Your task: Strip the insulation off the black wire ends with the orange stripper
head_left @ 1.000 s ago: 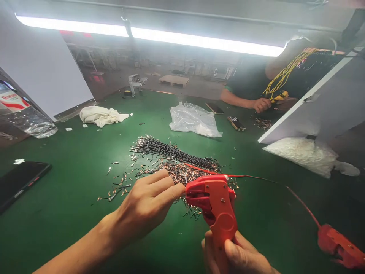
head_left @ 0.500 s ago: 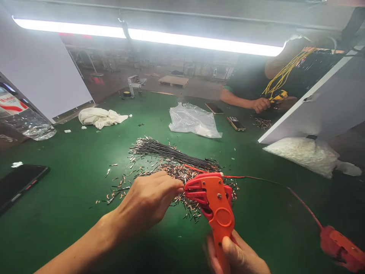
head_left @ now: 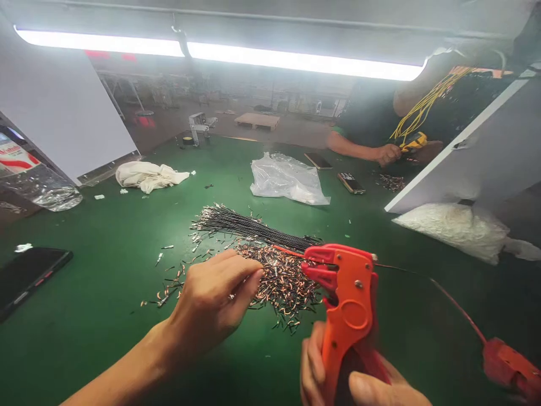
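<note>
My right hand is wrapped round the handles of an orange-and-red wire stripper, its jaws pointing left. My left hand is pinched, left of the jaws and apart from them; anything between its fingertips is hidden. Beneath and between the hands spreads a pile of wire scraps, short black bits with copper ends. Behind the pile lies a bundle of black wires, with bare or metal-tipped ends at the left. A thin red strip lies between bundle and pile.
A second red tool is at the lower right. On the green table lie a phone, a white cloth, a clear plastic bag and a filled bag. Across the table, a co-worker's hand is beside a yellow tool.
The wire stripper and my right hand have moved right, away from my left hand. My left hand has drawn slightly left, and more of the scrap pile shows between them.
</note>
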`<state>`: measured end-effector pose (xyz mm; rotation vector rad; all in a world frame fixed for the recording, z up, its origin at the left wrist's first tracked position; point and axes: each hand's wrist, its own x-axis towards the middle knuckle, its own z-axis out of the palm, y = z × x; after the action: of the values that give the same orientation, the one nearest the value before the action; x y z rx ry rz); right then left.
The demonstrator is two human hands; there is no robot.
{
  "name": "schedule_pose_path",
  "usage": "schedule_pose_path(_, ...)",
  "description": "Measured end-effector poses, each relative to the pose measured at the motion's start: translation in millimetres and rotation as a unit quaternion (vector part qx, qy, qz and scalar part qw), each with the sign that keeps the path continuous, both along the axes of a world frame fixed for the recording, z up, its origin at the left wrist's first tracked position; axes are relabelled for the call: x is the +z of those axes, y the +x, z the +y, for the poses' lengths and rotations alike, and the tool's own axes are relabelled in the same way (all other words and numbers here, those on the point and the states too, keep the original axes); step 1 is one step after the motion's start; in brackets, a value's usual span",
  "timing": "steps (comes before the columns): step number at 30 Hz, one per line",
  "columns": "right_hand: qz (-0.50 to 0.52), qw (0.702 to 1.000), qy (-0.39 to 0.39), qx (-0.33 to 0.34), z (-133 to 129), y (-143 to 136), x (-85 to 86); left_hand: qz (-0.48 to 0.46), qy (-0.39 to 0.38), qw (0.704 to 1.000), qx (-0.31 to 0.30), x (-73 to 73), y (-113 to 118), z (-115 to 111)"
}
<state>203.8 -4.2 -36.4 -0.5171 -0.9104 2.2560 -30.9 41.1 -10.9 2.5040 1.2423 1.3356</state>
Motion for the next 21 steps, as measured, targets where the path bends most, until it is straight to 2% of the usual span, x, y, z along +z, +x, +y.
schedule_pose_path(3, -0.067, 0.983, 0.085, -0.149, 6.5, 3.3, 1.9, 0.030, 0.031, 0.999, -0.002, -2.5, 1.6, -1.9)
schedule_pose_path(5, -0.166, 0.939, 0.151, -0.259, 10.3, 7.0, 3.6, 0.068, 0.055, 0.996, -0.021, -7.1, 4.0, -3.9)
schedule_pose_path(7, -0.258, 0.893, 0.190, -0.315, 12.4, 9.2, 5.4, 0.106, 0.072, 0.990, -0.050, -11.7, 7.2, -6.5)
schedule_pose_path(8, -0.290, 0.877, 0.201, -0.325, 12.8, 9.0, 6.4, 0.123, 0.080, 0.987, -0.063, -13.3, 8.8, -8.0)
schedule_pose_path(10, -0.321, 0.864, 0.210, -0.325, 12.5, 5.4, 8.9, 0.154, 0.094, 0.980, -0.083, -14.3, 11.7, -11.1)
schedule_pose_path(15, -0.334, 0.865, 0.242, -0.285, 10.1, -11.3, 16.9, 0.209, 0.136, 0.963, -0.100, -9.0, 16.7, -16.8)
schedule_pose_path(21, -0.346, 0.873, 0.214, -0.269, 8.9, -16.4, 14.6, 0.230, 0.162, 0.954, -0.105, -6.7, 19.5, -19.6)
